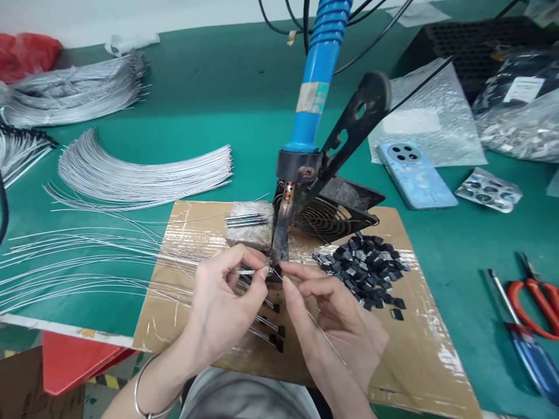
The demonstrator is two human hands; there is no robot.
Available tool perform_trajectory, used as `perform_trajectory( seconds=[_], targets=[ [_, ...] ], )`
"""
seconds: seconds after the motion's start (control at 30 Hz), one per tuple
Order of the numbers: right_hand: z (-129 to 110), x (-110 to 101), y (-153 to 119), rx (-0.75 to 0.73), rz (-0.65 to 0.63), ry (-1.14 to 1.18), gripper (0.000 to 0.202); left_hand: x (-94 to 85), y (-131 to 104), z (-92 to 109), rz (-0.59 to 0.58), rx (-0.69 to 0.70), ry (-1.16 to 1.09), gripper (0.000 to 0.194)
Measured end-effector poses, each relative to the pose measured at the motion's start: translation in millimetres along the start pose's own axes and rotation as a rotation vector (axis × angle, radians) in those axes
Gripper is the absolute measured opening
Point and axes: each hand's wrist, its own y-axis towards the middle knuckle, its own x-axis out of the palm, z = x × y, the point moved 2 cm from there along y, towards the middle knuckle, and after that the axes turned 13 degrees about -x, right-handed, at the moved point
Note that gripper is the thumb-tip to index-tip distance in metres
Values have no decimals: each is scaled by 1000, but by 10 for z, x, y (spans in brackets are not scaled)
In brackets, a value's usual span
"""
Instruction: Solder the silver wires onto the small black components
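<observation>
My left hand [218, 302] pinches white wires [244, 272] between thumb and fingertips, their ends under the tip of a soldering iron [305, 122]. The blue-handled iron is held tip-down in a black metal bracket [356, 122]. My right hand [336, 314] is closed on a thin strand of solder wire [329, 343], which runs back across the palm toward the wrist. Both sets of fingertips nearly meet at the iron's tip; the exact joint is hidden. Below the hands lie wires ending in small black connectors [278, 342] on the cardboard [419, 361].
Loose black connectors [367, 267] are heaped right of the iron, before a black fan [336, 209]. A worn block [251, 233] stands left. White wire bundles [144, 174] spread over the green table. At right are a phone [417, 174], orange-handled pliers [533, 299] and a screwdriver [524, 343].
</observation>
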Motion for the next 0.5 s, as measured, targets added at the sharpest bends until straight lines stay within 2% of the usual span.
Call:
perform_trajectory(
  seconds=[0.5],
  targets=[
    [21, 1, 0, -32, 6, -11, 15, 2, -7, -19, -12, 8, 29, 12]
  ],
)
